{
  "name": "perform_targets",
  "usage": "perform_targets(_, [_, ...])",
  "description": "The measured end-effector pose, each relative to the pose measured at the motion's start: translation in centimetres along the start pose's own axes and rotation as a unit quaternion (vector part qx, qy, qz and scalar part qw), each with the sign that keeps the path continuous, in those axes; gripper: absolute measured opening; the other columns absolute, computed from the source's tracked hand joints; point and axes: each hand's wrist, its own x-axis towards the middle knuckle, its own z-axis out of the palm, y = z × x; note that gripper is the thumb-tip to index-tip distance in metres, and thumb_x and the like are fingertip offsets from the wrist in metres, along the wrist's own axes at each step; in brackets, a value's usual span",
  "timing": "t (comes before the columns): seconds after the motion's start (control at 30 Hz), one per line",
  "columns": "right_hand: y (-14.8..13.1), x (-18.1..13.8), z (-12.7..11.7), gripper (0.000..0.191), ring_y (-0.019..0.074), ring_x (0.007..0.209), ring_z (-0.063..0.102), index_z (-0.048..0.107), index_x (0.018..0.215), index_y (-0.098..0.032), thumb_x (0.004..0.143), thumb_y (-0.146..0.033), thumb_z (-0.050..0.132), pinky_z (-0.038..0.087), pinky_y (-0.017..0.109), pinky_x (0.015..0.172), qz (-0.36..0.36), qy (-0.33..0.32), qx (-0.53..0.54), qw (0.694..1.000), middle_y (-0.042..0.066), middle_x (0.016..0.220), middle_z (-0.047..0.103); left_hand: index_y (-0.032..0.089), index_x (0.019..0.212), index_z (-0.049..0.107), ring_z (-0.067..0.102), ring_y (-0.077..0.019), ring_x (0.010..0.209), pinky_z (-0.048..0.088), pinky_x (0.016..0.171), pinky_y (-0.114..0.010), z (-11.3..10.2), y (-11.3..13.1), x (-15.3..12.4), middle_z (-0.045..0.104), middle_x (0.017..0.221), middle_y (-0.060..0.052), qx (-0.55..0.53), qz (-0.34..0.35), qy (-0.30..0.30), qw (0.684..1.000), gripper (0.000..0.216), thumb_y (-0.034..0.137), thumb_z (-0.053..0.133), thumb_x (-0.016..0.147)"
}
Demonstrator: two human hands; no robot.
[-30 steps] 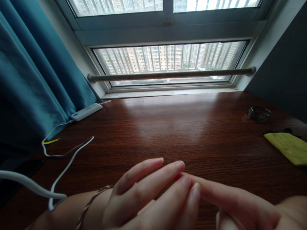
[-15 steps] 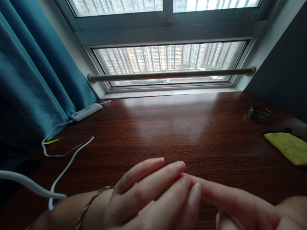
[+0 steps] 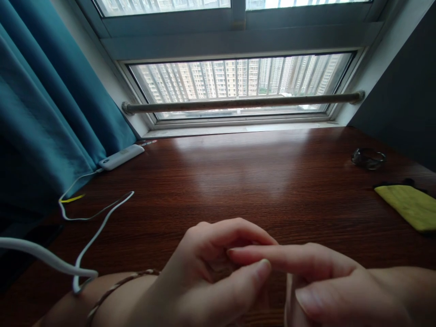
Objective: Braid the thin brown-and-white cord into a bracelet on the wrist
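Far left, the teal curtain (image 3: 41, 113) hangs by the window, and below it a white cable (image 3: 93, 234) loops over the table (image 3: 238, 181) from a power bank (image 3: 121, 156) at the sill. Coming in from the near edge, a braided bracelet (image 3: 116, 289) on the wrist, then the left hand (image 3: 200, 272) — fingers curled over, thumb pressed up from below, the grip clenched round the forefinger (image 3: 286, 256) of the right hand (image 3: 344, 295). That forefinger lies stretched out flat, low over the table at centre, its tip buried inside the left fist. The right hand's other fingers are tucked under at the frame's edge, so whether they hold anything I cannot tell. As I read it, the step in hand is the left hand working at that fingertip; any next move calls for small, careful pressure, since the contact is hidden. Off right sit a glass ring (image 3: 368, 158) and a yellow cloth (image 3: 407, 206) — well apart from both hands.
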Motion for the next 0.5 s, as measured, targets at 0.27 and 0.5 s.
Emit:
perform_targets(0.27, [-1.2,0.8,0.1,0.053,-0.0026,0.071,0.049,0.042,0.132,-0.034,0.084,-0.011,0.04,0.037,0.013,0.071,-0.033,-0.061,-0.019,0.997,-0.006,0.098,0.06,0.017,0.085,0.061,0.058,-0.0114,0.044,0.044,0.039,-0.016,0.2,-0.4,-0.1,0.064,0.058,-0.002,-0.129,-0.054,-0.014,0.99,0.014,0.031,0.059,0.081])
perform_targets(0.5, [-0.5,1.3,0.4,0.055,0.008,0.097,0.057,0.039,0.135,-0.028,0.083,-0.01,0.036,0.04,0.029,0.084,-0.049,-0.022,-0.064,0.997,-0.001,0.101,0.065,0.018,0.082,0.059,0.059,-0.0121,0.044,0.046,0.039,-0.017,0.2,-0.8,-0.3,0.063,0.056,0.0,-0.149,-0.063,-0.011,0.987,0.014,0.032,0.06,0.08])
